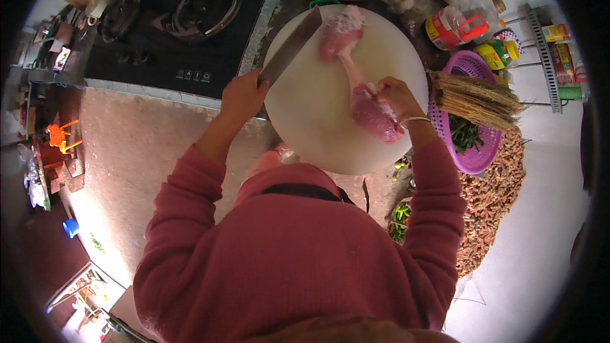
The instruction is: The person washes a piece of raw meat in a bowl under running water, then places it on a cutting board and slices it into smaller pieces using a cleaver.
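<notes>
My left hand [243, 98] is closed round the handle of a broad-bladed kitchen knife [293, 46]. Its blade slants up and away over the left part of a round white cutting board [295, 130]. On the board lies raw pink meat [375, 119]: a nearer lump and a farther lump [340, 35], joined by a thin pale strip. With bent fingers, my right hand [397, 95] grips the upper right edge of the nearer lump. The knife's tip is close to the farther lump; whether they touch I cannot tell.
A black glass gas stove [171, 32] lies to the left. Right of the board stands a purple basket [473, 162] with leafy greens and a straw brush [473, 98] across it. Bottles [448, 28] stand behind. Brown pieces [492, 203] are heaped below; green chillies [399, 219] sit nearby.
</notes>
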Motion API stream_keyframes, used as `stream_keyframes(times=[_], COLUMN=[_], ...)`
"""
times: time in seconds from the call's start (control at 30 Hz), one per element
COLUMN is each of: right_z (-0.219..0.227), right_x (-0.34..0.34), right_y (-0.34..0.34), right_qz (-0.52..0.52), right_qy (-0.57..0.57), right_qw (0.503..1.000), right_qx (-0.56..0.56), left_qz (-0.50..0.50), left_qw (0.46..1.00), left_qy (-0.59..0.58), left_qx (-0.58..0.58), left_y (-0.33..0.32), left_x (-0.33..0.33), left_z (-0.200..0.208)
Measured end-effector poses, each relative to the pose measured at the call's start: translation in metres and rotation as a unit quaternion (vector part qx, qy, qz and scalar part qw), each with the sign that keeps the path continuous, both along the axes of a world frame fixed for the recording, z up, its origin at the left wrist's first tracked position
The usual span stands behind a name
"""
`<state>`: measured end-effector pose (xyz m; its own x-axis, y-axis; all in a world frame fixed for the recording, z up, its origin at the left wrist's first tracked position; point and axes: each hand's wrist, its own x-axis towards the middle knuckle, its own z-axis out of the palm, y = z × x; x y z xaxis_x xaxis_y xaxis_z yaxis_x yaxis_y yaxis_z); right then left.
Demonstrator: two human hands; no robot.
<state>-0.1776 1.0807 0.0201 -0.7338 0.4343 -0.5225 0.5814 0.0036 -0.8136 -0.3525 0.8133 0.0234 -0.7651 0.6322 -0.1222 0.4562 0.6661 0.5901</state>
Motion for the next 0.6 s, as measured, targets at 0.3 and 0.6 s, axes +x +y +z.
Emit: stream_keyframes(times=[0.3, 0.6], right_z=[0.044, 0.013], right_x=[-0.046, -0.080], right_y=[-0.037, -0.005], right_qz=[-0.243, 0.129], right_qy=[0.246, 0.179], right_qw=[0.893, 0.875], right_qx=[-0.287, 0.431], left_qz=[0.016, 0.031], left_qw=[1.000, 0.999], left_qy=[-0.017, -0.034], left_qx=[-0.009, 0.010], left_y=[-0.002, -0.004], left_x=[-0.001, -0.002], left_z=[-0.002, -0.009])
